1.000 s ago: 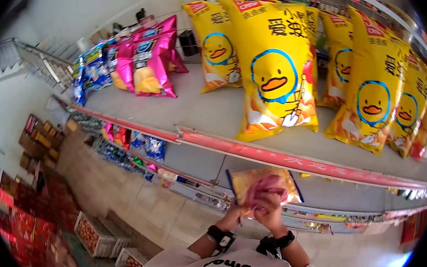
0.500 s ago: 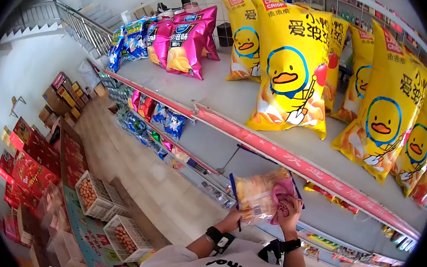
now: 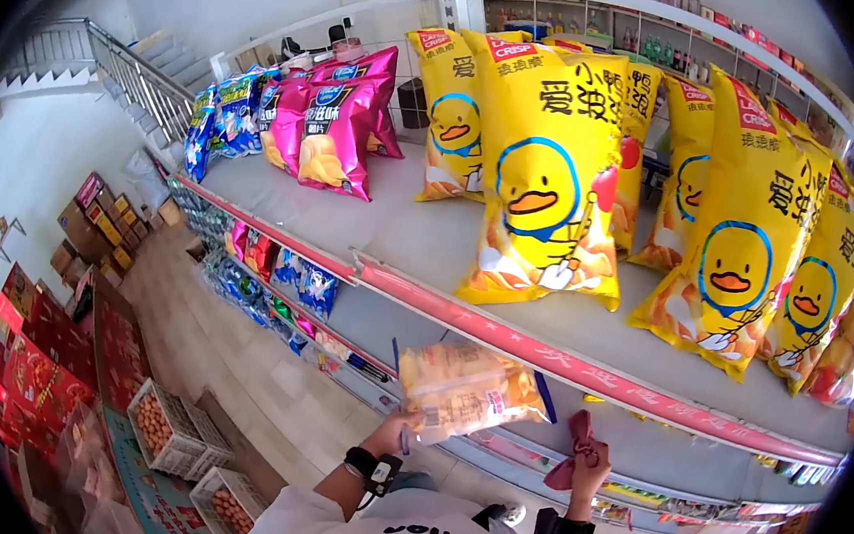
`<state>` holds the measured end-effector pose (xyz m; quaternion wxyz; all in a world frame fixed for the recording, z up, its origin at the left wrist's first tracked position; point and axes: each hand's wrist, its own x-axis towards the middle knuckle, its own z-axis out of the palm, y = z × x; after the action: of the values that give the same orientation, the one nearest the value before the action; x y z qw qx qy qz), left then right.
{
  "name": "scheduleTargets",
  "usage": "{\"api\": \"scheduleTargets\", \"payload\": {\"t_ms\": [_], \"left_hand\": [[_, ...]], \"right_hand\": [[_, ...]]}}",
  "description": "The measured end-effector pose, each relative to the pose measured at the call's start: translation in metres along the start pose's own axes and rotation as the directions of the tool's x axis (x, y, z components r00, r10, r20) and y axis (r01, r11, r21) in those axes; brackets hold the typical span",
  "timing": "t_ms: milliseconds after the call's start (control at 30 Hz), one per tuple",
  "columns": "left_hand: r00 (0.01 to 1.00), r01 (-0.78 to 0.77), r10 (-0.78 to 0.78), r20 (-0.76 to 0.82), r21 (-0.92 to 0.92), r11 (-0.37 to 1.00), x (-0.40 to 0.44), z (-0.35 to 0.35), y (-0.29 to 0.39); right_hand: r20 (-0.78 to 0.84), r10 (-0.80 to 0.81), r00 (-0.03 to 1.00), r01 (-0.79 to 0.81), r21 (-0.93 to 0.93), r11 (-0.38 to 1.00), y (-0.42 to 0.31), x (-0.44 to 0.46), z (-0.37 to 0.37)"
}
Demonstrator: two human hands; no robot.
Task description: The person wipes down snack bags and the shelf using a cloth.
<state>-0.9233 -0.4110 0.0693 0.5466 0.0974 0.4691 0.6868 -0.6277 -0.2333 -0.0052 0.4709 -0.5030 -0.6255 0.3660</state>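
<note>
My left hand (image 3: pixel 395 433) is closed on the lower left corner of a clear snack bag (image 3: pixel 473 389) with pale yellow pieces inside and dark blue end seals. The bag is tilted in front of the shelf edge. My right hand (image 3: pixel 590 469), to the right of the bag and apart from it, grips a bunched pink cloth (image 3: pixel 582 437). Above both hands, yellow duck-print snack bags (image 3: pixel 554 187) stand on the upper shelf (image 3: pixel 401 220).
Pink chip bags (image 3: pixel 337 134) and blue bags (image 3: pixel 238 117) stand farther left on the shelf. A red shelf strip (image 3: pixel 540 356) runs along its front edge. Egg crates (image 3: pixel 173 433) and red boxes (image 3: pixel 49 358) line the left side beyond the tiled aisle (image 3: pixel 230 352).
The pink cloth has come off the snack bag and moved right and down with my right hand. My left hand has shifted left with the bag, and the camera view has shifted.
</note>
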Motion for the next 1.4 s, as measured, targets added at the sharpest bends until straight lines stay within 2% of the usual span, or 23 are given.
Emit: {"api": "scheduleTargets", "payload": {"t_ms": [67, 133, 167, 200, 267, 333, 400, 467, 533, 600, 633, 667, 733, 800, 867, 933, 1000, 1067, 1133, 1167, 1300, 1367, 1400], "left_hand": [[0.999, 0.035, -0.034, -0.033, 0.023, 0.999, 0.010, -0.033, 0.018], [0.995, -0.091, 0.095, -0.034, 0.113, 0.989, 0.018, -0.055, 0.039], [0.986, -0.164, 0.164, 0.014, 0.065, 0.984, 0.024, -0.066, 0.049], [0.988, -0.155, 0.154, 0.028, 0.066, 0.986, 0.028, -0.078, 0.060], [0.964, -0.264, 0.263, 0.051, 0.344, 0.901, 0.033, -0.103, 0.081], [0.957, -0.283, 0.287, 0.041, 0.340, 0.897, 0.037, -0.122, 0.097], [0.918, -0.380, 0.395, 0.029, 0.341, 0.860, 0.040, -0.134, 0.119], [0.904, -0.409, 0.425, 0.031, 0.346, 0.844, 0.050, -0.144, 0.140], [0.797, -0.561, 0.588, 0.139, 0.530, 0.636, 0.072, -0.162, 0.153], [0.692, -0.639, 0.703, 0.164, 0.592, 0.491, 0.082, -0.156, 0.164], [0.568, -0.656, 0.771, 0.289, 0.724, 0.212, 0.084, -0.153, 0.171], [0.444, -0.611, 0.785, 0.432, 0.787, -0.087, 0.087, -0.151, 0.177], [0.336, -0.573, 0.725, 0.601, 0.742, -0.349, 0.097, -0.149, 0.182], [0.368, -0.586, 0.687, 0.627, 0.730, -0.352, 0.111, -0.150, 0.181], [0.250, -0.478, 0.588, 0.770, 0.626, -0.616, 0.133, -0.153, 0.179], [0.238, -0.520, 0.600, 0.763, 0.622, -0.585, 0.156, -0.150, 0.174], [0.154, -0.448, 0.574, 0.804, 0.575, -0.685, 0.173, -0.146, 0.170], [0.159, -0.454, 0.560, 0.813, 0.564, -0.690, 0.195, -0.144, 0.163], [0.414, -0.241, 0.522, 0.746, 0.643, -0.727, 0.214, -0.140, 0.151], [0.518, -0.197, 0.481, 0.707, 0.646, -0.738, 0.218, -0.137, 0.146], [0.498, -0.318, 0.474, 0.726, 0.662, -0.679, 0.223, -0.132, 0.125], [0.511, -0.205, 0.547, 0.663, 0.712, -0.672, 0.220, -0.128, 0.121], [0.516, -0.203, 0.545, 0.661, 0.713, -0.671, 0.223, -0.128, 0.117]], "right_hand": [[-0.016, 0.056, 0.998, -0.056, 0.027, 0.998, -0.003, -0.003, 0.010], [-0.047, 0.059, 0.997, -0.053, 0.118, 0.992, -0.007, -0.008, 0.024], [-0.079, -0.014, 0.997, 0.020, 0.082, 0.996, -0.015, -0.010, 0.031], [-0.094, -0.011, 0.996, 0.018, 0.075, 0.997, -0.019, -0.016, 0.039], [-0.147, 0.010, 0.989, -0.007, 0.019, 1.000, -0.027, -0.025, 0.054], [-0.161, -0.020, 0.987, 0.016, -0.025, 1.000, -0.039, -0.035, 0.068], [-0.182, -0.055, 0.982, 0.044, -0.064, 0.997, -0.052, -0.045, 0.080], [-0.143, -0.097, 0.985, 0.079, -0.122, 0.989, -0.064, -0.054, 0.087], [-0.162, -0.045, 0.986, 0.030, -0.098, 0.995, -0.064, -0.064, 0.095], [-0.178, 0.009, 0.984, -0.022, -0.068, 0.997, -0.059, -0.075, 0.102], [-0.186, 0.077, 0.980, -0.078, 0.005, 0.997, -0.056, -0.081, 0.105], [-0.188, 0.146, 0.971, -0.133, 0.078, 0.988, -0.056, -0.088, 0.107], [-0.219, 0.152, 0.964, -0.135, 0.088, 0.987, -0.059, -0.097, 0.109], [-0.245, 0.161, 0.956, -0.140, 0.102, 0.985, -0.063, -0.105, 0.110], [-0.268, 0.108, 0.957, -0.087, 0.092, 0.992, -0.066, -0.107, 0.110], [-0.302, 0.114, 0.946, -0.082, 0.118, 0.990, -0.090, -0.110, 0.111], [-0.294, 0.177, 0.939, -0.129, 0.175, 0.976, -0.100, -0.115, 0.109], [-0.319, 0.123, 0.940, -0.085, 0.133, 0.988, -0.098, -0.119, 0.108], [-0.297, 0.175, 0.939, -0.121, 0.193, 0.974, -0.100, -0.123, 0.105], [-0.309, 0.179, 0.934, -0.124, 0.188, 0.974, -0.096, -0.125, 0.103], [-0.322, 0.108, 0.941, -0.086, 0.079, 0.993, -0.076, -0.127, 0.087], [-0.318, 0.088, 0.944, -0.072, 0.061, 0.996, -0.079, -0.130, 0.082], [-0.313, 0.156, 0.937, -0.127, 0.112, 0.986, -0.087, -0.130, 0.079]]}}
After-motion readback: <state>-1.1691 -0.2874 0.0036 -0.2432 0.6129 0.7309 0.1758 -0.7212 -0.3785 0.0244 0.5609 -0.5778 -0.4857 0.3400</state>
